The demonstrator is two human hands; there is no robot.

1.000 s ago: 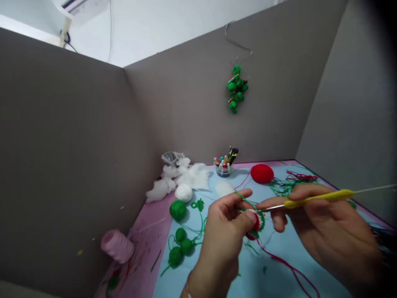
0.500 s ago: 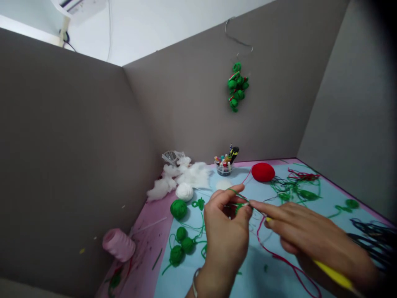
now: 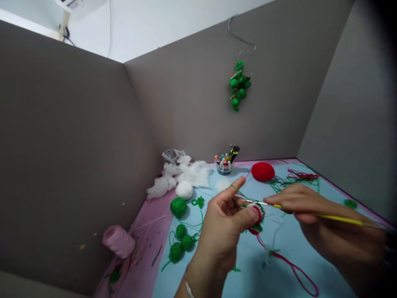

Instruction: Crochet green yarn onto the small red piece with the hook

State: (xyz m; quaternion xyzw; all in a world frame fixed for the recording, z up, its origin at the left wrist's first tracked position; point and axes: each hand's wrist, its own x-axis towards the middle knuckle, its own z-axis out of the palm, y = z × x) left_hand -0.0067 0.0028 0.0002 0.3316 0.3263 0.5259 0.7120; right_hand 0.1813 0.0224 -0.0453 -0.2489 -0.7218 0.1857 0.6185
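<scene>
Crocheted piece [image 3: 257, 217], red with a green edge, sits just right of centre in the lower half of my view, pinched in the left hand [image 3: 220, 236]. That hand's grip is closed on it between thumb and fingers, with the index finger raised and a green yarn strand [image 3: 238, 191] running past it. The right hand [image 3: 325, 219] reaches in from the lower right, closed around the yellow handle of a crochet hook [image 3: 341, 219]. The hook's thin metal shaft points left to the top edge of the piece.

A red yarn strand [image 3: 288, 265] trails toward the bottom of the frame across a blue mat [image 3: 248, 269]. Beyond the hands I see a red crocheted ball [image 3: 262, 171] and a small jar of pens [image 3: 223, 165]. To the left lie green crocheted balls [image 3: 181, 244], a white ball [image 3: 184, 190] and cotton stuffing [image 3: 186, 176]. A pink yarn cone [image 3: 118, 241] rests at lower left. A green crocheted cluster [image 3: 239, 87] hangs on the grey wall at upper right of centre.
</scene>
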